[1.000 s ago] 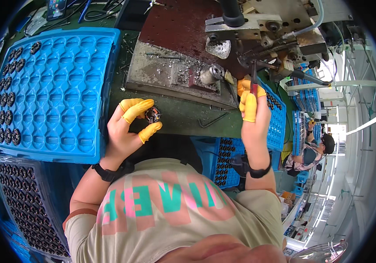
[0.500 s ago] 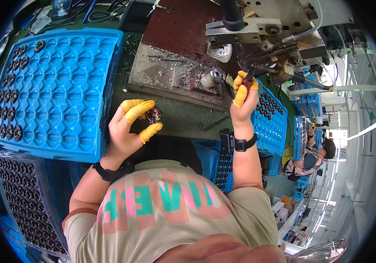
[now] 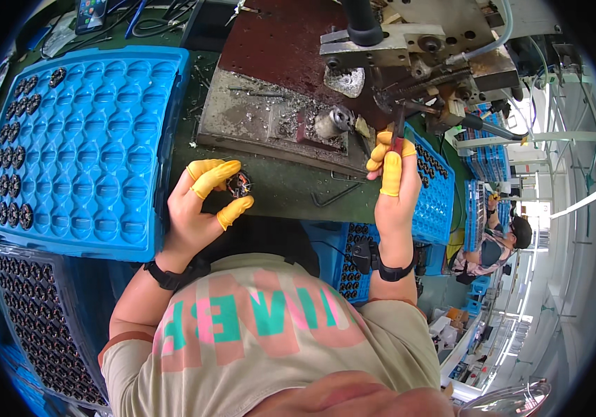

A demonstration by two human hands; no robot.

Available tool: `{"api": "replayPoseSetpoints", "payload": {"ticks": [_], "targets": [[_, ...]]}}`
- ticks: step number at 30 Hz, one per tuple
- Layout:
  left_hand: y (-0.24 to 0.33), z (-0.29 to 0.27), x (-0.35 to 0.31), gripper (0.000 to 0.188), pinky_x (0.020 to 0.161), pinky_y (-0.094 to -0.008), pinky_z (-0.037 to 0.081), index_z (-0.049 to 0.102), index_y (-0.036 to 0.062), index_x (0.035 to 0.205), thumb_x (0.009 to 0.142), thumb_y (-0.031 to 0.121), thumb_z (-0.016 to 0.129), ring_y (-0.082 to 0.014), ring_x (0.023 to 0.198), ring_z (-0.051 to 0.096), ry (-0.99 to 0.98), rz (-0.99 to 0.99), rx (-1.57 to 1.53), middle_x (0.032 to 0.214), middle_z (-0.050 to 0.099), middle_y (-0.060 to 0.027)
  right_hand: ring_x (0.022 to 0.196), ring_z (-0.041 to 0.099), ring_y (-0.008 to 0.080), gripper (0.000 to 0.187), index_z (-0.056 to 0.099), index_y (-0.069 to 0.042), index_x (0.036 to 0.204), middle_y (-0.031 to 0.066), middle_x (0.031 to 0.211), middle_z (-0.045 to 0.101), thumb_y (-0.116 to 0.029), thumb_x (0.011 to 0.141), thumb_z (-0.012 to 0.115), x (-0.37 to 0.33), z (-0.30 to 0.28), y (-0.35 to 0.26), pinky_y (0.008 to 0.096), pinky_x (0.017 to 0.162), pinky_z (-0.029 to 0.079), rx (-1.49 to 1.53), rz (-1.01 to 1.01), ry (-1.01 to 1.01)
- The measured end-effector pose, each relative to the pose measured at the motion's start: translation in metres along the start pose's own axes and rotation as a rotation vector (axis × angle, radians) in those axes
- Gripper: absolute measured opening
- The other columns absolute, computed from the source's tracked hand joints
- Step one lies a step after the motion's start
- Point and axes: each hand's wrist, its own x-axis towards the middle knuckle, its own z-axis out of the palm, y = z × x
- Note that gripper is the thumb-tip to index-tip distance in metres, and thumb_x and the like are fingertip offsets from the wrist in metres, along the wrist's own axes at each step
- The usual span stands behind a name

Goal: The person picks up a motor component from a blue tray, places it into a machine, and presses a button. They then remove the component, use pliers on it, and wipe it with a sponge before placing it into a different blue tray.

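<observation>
My left hand (image 3: 197,208), with yellow finger cots on the thumb and fingers, pinches a small round stator (image 3: 239,184) with a dark ring and reddish windings. It is held just above the bench edge, to the right of a blue tray. My right hand (image 3: 394,182), in similar cots, is closed around a slim tool with a red handle (image 3: 397,144) and a dark upper part pointing up and away. The tool's exact kind cannot be made out. A metal press (image 3: 409,52) stands beyond this hand, with a short metal post (image 3: 333,122) on its base to the left.
The blue tray (image 3: 118,247) on the left holds several stators in its left columns. Below it lies a fuller tray of stators (image 3: 37,316). Metal shavings litter the press base (image 3: 232,128). A hex key (image 3: 333,197) rests on the bench. Another person (image 3: 486,250) sits at far right.
My right hand has drawn back slightly toward me and to the right with the red-handled tool. My left hand keeps its pinch on the stator, which appears slightly turned.
</observation>
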Motion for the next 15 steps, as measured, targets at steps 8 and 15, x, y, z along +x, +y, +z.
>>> {"api": "replayPoseSetpoints", "payload": {"ticks": [8,15], "targets": [[0.001,0.0,0.001,0.049,0.07,-0.0286,0.049,0.066,0.0015,0.112,0.068,0.012,0.085,-0.0198,0.078,0.058,0.008,0.015,0.005,0.1,0.063,-0.0109,0.08,0.061,0.0151,0.017,0.058,-0.001,0.11,0.0083,0.094,0.065,-0.014,0.099,0.054,0.02,0.01,0.058,0.0264,0.072,0.049,-0.209,-0.23,0.148],[0.002,0.0,0.0,0.049,0.07,-0.0291,0.049,0.066,0.0014,0.112,0.068,0.011,0.085,-0.0201,0.079,0.058,0.005,-0.002,0.011,0.1,0.063,-0.011,0.079,0.06,0.0112,0.02,0.057,0.0,0.111,0.0062,0.093,0.063,-0.017,0.1,0.052,0.033,0.016,0.071,0.0235,0.072,0.049,-0.02,-0.361,0.104]]}}
